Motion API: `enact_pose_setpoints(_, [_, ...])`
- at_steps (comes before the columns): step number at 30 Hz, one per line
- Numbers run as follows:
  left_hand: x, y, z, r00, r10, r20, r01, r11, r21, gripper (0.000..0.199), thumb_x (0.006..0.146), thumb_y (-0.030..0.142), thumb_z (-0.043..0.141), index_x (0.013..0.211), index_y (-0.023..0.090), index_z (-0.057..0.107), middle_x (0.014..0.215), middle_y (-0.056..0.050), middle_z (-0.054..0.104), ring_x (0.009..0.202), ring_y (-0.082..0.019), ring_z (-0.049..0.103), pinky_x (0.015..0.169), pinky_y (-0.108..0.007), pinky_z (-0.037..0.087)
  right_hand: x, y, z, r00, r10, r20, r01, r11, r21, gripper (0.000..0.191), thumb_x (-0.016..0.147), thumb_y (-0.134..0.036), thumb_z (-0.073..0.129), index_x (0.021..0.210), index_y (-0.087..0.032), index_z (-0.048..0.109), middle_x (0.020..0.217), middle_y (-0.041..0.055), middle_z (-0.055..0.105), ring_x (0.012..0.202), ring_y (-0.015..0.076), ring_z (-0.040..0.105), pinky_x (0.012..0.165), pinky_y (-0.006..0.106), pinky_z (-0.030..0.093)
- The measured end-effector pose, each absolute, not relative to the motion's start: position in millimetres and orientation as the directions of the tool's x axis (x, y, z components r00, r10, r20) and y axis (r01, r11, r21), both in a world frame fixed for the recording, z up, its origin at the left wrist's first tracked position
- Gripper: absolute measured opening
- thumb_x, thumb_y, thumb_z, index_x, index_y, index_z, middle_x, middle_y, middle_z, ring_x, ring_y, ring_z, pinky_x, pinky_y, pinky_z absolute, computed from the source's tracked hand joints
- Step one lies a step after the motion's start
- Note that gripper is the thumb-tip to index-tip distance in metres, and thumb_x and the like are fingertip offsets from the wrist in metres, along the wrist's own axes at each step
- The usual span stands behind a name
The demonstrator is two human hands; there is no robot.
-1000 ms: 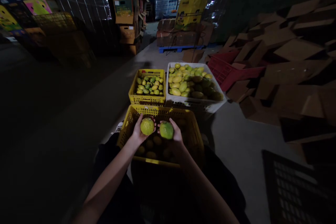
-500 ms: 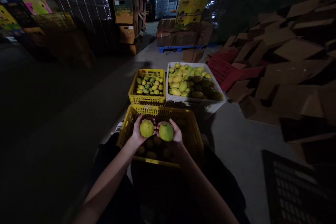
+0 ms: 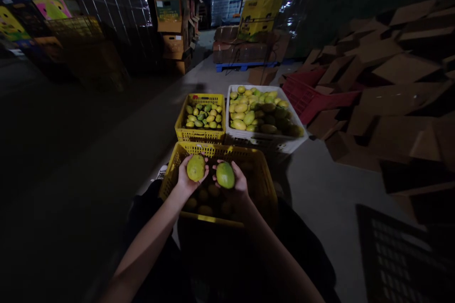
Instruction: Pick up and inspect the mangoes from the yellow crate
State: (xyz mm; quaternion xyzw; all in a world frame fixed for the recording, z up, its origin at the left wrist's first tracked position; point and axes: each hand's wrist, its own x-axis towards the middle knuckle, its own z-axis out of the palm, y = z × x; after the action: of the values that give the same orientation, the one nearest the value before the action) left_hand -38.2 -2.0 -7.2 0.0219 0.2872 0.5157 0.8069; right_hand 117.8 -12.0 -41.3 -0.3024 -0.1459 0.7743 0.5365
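My left hand (image 3: 184,173) is closed around a yellow-green papaya (image 3: 195,167), its fingers curled behind and under the fruit. In my right hand (image 3: 239,180) rests a greener papaya (image 3: 225,175), gripped between thumb and fingers. Both hands are side by side, slightly apart, over a large yellow plastic crate (image 3: 266,175). Several dim fruits (image 3: 205,209) lie in shadow at the bottom of this crate. Just beyond it stand a smaller yellow crate (image 3: 200,136) with green and yellow papayas and a white crate (image 3: 266,140) heaped with mostly yellow ones.
To the right, a red crate (image 3: 302,97) leans among a large pile of flattened cardboard boxes (image 3: 387,99). A dark slatted crate (image 3: 394,246) is at lower right. Farther back are a blue pallet (image 3: 241,66) carrying boxes and a stack of cartons (image 3: 168,19).
Both papayas have been turned in my hands, now showing more of their sides. My hands have moved slightly apart, the left one a little up and left.
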Motion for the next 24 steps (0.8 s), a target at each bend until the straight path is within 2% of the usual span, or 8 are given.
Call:
enact_pose_setpoints(4, [-36.1, -3.3, -5.5, 0.321, 0.845, -0.427, -0.834, 0.466, 0.294, 0.026, 0.086, 0.026, 0.046, 0.099, 0.015, 0.066, 0.075, -0.007, 0.07, 0.063, -0.015, 0.065, 0.059, -0.025, 0.054, 117.1, -12.1, -41.1, -0.247, 0.92, -0.305, -0.743, -0.382, -0.55, 0.034, 0.083, -0.046, 0.049, 0.091, -0.017, 0.065, 0.075, 0.0073, 0.072, 0.048, 0.0163, 0.061, 0.036, 0.025, 0.045])
enact_pose_setpoints(10, [-31.9, -0.3, -10.0, 0.275, 0.877, -0.393, -0.878, 0.396, 0.269, 0.029, 0.086, 0.023, 0.047, 0.108, 0.016, 0.065, 0.08, -0.007, 0.071, 0.071, -0.016, 0.067, 0.067, -0.027, 0.056, 113.2, -12.8, -34.2, -0.195, 0.937, -0.288, -0.775, -0.328, -0.54, 0.027, 0.08, -0.042, 0.055, 0.09, -0.019, 0.064, 0.07, 0.0047, 0.072, 0.052, 0.018, 0.064, 0.037, 0.024, 0.043])
enact_pose_setpoints(15, [-33.0, 1.8, -15.7, 0.266, 0.874, -0.407, -0.902, 0.375, 0.214, 0.029, 0.086, 0.024, 0.048, 0.108, 0.015, 0.065, 0.081, -0.007, 0.071, 0.076, -0.017, 0.068, 0.07, -0.028, 0.057, 111.5, -13.1, -29.9, -0.168, 0.943, -0.288, -0.77, -0.308, -0.558, 0.023, 0.078, -0.04, 0.057, 0.086, -0.02, 0.063, 0.071, 0.0047, 0.072, 0.055, 0.019, 0.065, 0.039, 0.026, 0.044])
enact_pose_setpoints(20, [-34.8, 1.5, -15.8, 0.279, 0.84, -0.465, -0.882, 0.416, 0.221, 0.025, 0.084, 0.024, 0.049, 0.098, 0.013, 0.065, 0.078, -0.008, 0.071, 0.068, -0.016, 0.067, 0.062, -0.026, 0.056, 110.1, -12.4, -33.4, -0.116, 0.941, -0.317, -0.775, -0.286, -0.563, 0.02, 0.076, -0.039, 0.059, 0.081, -0.02, 0.062, 0.075, 0.005, 0.073, 0.056, 0.0188, 0.066, 0.041, 0.026, 0.047])
enact_pose_setpoints(24, [-34.0, 1.2, -12.4, 0.27, 0.825, -0.497, -0.872, 0.428, 0.238, 0.021, 0.084, 0.026, 0.049, 0.089, 0.012, 0.065, 0.071, -0.006, 0.069, 0.065, -0.016, 0.066, 0.06, -0.025, 0.055, 111.1, -11.1, -36.9, -0.126, 0.925, -0.36, -0.761, -0.323, -0.563, 0.028, 0.082, -0.043, 0.053, 0.075, -0.018, 0.061, 0.076, 0.0074, 0.073, 0.049, 0.0172, 0.063, 0.036, 0.025, 0.043])
